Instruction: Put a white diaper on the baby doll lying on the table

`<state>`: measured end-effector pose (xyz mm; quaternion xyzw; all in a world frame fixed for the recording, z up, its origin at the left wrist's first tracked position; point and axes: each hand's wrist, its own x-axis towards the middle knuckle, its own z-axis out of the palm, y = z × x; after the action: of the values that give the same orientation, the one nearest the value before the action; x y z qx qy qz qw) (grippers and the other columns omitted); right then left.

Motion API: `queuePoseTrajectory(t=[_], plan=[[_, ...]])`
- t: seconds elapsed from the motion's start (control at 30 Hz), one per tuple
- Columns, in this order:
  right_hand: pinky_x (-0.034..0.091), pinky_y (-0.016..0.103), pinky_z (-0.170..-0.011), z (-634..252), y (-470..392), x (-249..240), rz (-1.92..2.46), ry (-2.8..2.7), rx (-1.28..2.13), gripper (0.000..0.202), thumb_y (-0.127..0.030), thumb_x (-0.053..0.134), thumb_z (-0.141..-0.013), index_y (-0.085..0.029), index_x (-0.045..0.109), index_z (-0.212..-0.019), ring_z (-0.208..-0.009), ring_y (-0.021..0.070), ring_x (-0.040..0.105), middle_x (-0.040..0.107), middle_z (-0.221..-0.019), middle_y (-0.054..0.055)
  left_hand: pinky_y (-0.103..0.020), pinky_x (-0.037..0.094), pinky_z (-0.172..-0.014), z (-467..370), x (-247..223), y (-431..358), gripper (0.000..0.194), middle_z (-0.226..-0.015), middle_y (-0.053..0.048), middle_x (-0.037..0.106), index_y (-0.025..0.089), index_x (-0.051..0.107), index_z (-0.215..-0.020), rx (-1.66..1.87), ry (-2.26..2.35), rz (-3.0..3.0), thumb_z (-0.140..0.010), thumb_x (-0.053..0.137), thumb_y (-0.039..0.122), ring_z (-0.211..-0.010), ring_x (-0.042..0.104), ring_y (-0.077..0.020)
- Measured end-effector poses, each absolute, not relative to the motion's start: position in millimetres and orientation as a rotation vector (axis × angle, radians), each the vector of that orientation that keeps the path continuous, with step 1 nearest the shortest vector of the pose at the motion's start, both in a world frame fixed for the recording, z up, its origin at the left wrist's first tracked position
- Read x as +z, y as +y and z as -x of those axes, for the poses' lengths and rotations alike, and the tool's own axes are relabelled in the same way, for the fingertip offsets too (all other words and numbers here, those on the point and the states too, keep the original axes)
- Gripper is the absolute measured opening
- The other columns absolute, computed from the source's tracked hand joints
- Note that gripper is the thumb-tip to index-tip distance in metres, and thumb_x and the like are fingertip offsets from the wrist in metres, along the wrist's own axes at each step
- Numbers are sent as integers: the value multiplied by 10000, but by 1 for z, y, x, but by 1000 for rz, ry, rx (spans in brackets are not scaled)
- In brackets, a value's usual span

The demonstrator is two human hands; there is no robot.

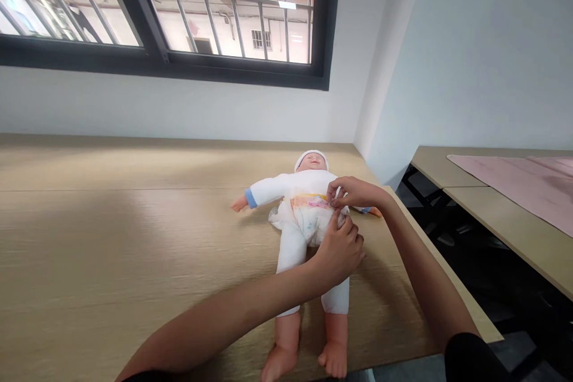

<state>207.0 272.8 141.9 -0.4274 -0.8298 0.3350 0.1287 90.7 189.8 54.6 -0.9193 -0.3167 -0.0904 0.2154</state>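
A baby doll (293, 250) in a white suit with blue cuffs and a white cap lies on its back, its bare feet toward me. Around its hips is a white diaper (308, 221) with a coloured print along the waist. My right hand (353, 192) pinches the diaper's waist edge on the right side, thumb and fingers together. Just below it, my left hand (341, 248) reaches across the doll's leg, its fingers closed at the same side of the diaper. The fingers partly hide that side's fastening.
The doll lies near the right edge of a wooden table (111, 250). Beyond a gap on the right stands another table (430, 164) with a pink cloth (514, 176) on it. A barred window (224, 6) is in the wall behind.
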Motion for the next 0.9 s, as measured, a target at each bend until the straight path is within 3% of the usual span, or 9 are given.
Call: queuePoseTrajectory(t=[0.13, 0.47, 0.67, 0.77, 0.9], plan=[[490, 241, -608, -212, 278, 136, 1185, -2425, 1007, 105, -76, 581, -712, -167, 607, -758, -687, 146, 649, 678, -795, 10, -571, 326, -1036, -90, 56, 189, 365, -949, -101, 664, 135, 674, -942, -249, -884, 2557, -917, 461, 431, -1103, 526, -304], [519, 260, -711, -220, 280, 139, 1019, -2455, 1118, 97, -106, 545, -746, -173, 594, -798, -749, 146, 672, 660, -832, 4, -576, 326, -1024, -90, 55, 189, 376, -961, -106, 657, 131, 673, -966, -254, -894, 2571, -915, 468, 442, -1117, 501, -314], [481, 234, -661, -214, 284, 131, 976, -2519, 926, 99, -113, 552, -758, -177, 606, -810, -691, 106, 607, 615, -956, 19, -584, 310, -1037, -91, 55, 190, 363, -932, -90, 656, 145, 674, -947, -256, -898, 2569, -910, 473, 446, -1112, 503, -308], [455, 224, -637, -211, 285, 128, 991, -2492, 899, 47, -162, 596, -760, -176, 588, -804, -665, 96, 567, 597, -914, 6, -577, 314, -1037, -91, 55, 190, 364, -921, -87, 655, 145, 675, -937, -261, -907, 2569, -911, 469, 445, -1103, 507, -300], [427, 211, -582, -211, 289, 122, 1056, -2394, 938, 183, -243, 672, -733, -181, 541, -844, -630, 89, 542, 581, -883, -15, -585, 318, -1026, -91, 56, 190, 356, -946, -97, 655, 139, 666, -942, -256, -889, 2580, -906, 484, 443, -1075, 522, -289]])
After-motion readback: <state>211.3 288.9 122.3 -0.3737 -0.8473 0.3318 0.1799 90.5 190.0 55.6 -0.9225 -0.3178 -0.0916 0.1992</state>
